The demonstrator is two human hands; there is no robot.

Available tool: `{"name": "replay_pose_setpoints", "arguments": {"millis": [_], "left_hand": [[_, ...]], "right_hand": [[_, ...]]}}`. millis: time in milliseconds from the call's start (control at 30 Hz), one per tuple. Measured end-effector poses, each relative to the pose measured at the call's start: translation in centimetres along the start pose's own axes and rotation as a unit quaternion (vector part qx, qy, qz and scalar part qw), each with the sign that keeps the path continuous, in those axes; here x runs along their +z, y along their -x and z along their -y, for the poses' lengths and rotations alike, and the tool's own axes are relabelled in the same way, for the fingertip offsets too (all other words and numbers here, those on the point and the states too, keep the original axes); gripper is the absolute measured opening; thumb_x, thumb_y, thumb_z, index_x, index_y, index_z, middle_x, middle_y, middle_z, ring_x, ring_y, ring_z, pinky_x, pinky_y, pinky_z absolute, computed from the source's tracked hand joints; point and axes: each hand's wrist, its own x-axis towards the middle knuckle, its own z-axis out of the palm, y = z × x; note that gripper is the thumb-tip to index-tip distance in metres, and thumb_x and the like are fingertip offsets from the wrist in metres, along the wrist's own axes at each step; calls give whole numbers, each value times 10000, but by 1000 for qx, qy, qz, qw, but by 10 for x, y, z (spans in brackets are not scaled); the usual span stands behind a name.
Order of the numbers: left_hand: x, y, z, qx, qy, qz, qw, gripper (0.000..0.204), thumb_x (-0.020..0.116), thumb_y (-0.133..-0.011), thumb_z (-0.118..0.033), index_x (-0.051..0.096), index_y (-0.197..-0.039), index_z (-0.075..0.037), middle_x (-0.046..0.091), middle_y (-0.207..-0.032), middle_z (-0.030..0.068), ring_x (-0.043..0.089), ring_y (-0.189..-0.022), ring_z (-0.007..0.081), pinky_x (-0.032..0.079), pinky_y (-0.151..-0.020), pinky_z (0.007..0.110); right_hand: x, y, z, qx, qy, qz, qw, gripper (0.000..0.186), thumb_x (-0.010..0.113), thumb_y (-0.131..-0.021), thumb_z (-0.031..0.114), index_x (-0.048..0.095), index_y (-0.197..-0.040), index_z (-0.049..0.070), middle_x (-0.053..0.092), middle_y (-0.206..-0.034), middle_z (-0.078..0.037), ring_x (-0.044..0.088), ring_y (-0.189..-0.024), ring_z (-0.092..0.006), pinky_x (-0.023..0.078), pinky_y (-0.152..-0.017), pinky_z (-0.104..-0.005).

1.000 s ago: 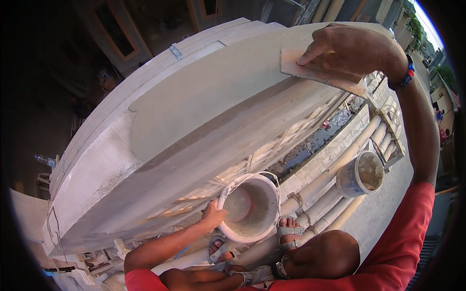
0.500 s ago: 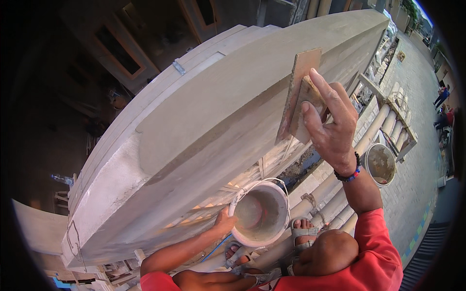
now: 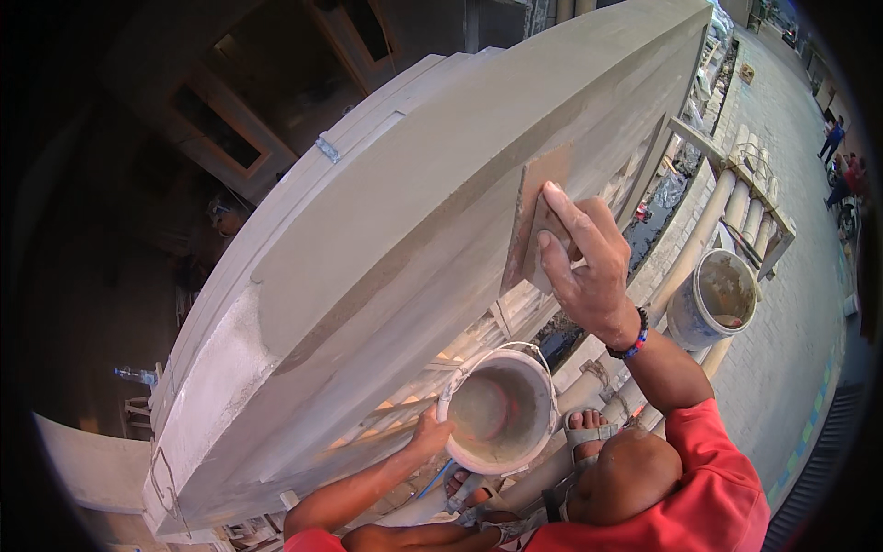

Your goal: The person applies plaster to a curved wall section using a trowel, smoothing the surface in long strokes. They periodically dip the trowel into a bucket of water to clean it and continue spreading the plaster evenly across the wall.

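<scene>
My right hand [image 3: 593, 267] is closed on the grip of a flat plastering float [image 3: 535, 193]. The float stands on edge, close to the sloping side face of a long curved concrete wall [image 3: 395, 175]; I cannot tell whether it touches. My left hand [image 3: 430, 434] grips the rim of a mortar-stained bucket [image 3: 526, 400] with a wire handle. This bucket is tilted toward me, and grey residue coats its inside. Smooth grey plaster covers much of the wall's top, with a rougher whitish patch [image 3: 230, 340] at the near left end.
Under my sandalled feet run thick bamboo poles [image 3: 692, 267]. A second bucket [image 3: 690, 313] stands on the poles at the right, beside a wooden crosspiece [image 3: 717, 156]. Beyond lies a paved street [image 3: 782, 368] with people [image 3: 832, 138] farther off. A dark building interior lies left of the wall.
My right hand and the float have moved down and left, along the wall's side face. The left hand still holds the bucket. The whole view has shifted slightly.
</scene>
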Motion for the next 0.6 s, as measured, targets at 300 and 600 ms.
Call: {"name": "replay_pose_setpoints", "arguments": {"millis": [300,600], "left_hand": [[3,-13,9,37,-22,-7,999,562,560,-736,39,534,-1296,13,644,-1128,138,629,-1009,211,509,-872,328],[6,5,-19,22,15,-10,1000,537,538,-745,65,548,-1278,7,651,-1121,117,633,-1000,193,508,-864,310]], "right_hand": [[57,25,16,-66,16,56,996,583,712,-777,59,551,-1335,98,474,-852,-83,506,-688,-215,480,-577,-345],[-63,-61,-107,47,22,-119,991,477,640,-845,28,590,-1316,81,554,-857,-88,518,-609,-176,444,-576,-299]]}}
